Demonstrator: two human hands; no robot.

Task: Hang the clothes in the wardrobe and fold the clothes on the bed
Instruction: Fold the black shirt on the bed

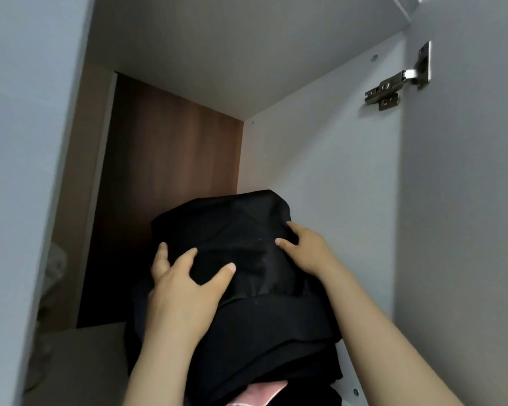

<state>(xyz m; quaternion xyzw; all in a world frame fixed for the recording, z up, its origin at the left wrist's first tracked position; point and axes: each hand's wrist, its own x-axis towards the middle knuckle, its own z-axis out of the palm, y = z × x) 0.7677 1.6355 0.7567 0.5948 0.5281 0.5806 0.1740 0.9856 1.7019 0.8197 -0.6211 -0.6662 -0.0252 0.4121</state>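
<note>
Black garment (235, 238) is pressed atop the pile (276, 332) by left hand (185, 291) and right hand (305, 247), fingers spread; toppling is risked if released unevenly.

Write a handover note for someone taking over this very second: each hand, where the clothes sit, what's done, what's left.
Left hand: fingers spread, pressing the top of the folded black garment.
Right hand: touches its right edge; grip unclear.
The garment tops a dark stack on the wardrobe shelf, pink cloth beneath.
Done: folded, placed.
Left: let go; other clothes not in view.
</note>
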